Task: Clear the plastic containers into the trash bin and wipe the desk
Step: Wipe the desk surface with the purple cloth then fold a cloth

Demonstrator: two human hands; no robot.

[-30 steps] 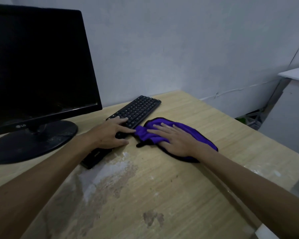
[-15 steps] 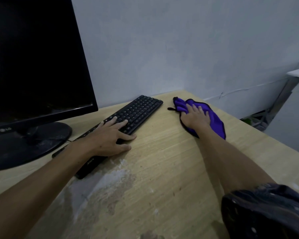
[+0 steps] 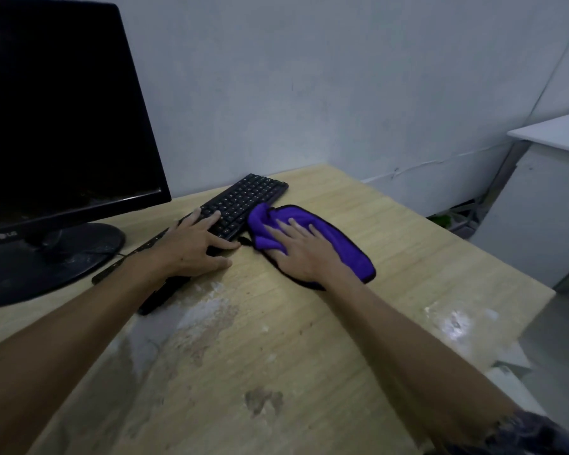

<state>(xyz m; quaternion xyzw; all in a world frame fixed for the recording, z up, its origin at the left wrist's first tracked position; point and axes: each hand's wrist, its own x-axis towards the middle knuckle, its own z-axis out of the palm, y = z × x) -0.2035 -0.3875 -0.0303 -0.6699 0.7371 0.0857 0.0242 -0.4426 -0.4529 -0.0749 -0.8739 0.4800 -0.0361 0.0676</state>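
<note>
Head view, near edge: dark patterned sleeve [image 3: 526, 435] showed at the bottom right corner.
Desk [image 3: 309, 372]: light wood-grain top; a brown stain [image 3: 263, 400] sat near the front, and a pale whitish scuffed patch [image 3: 197, 320] ran up the middle-left toward the keyboard.
Right edge of desk: a shiny, wet-looking smear [image 3: 454, 321] lay close to the right rim.
Arms: both forearms were bare and reached from the near corners toward the far middle.
Left hand [image 3: 194, 246]: lay flat, fingers spread, pressing on the keyboard's middle section; thumb rested on the desk just in front of it. Nothing was grasped.
Right hand [image 3: 304, 252]: palm down, fingers spread flat on the purple cloth, pressing it to the desk. It was not clenched around it.
Purple cloth [image 3: 345, 247]: bunched at its left end, touching or just beside the keyboard's right front edge; the rest stretched right and nearer under the hand.
Keyboard [image 3: 243, 201]: black, lay diagonally, its far end near the wall.
Monitor [image 3: 56, 119]: black, screen off, stood at far left on a round dusty base [image 3: 46, 261].
Far right: a white cabinet [image 3: 539, 198] stood apart from the desk.
Wall [image 3: 342, 77]: plain grey.
Plastic containers, trash bin: not seen.
</note>
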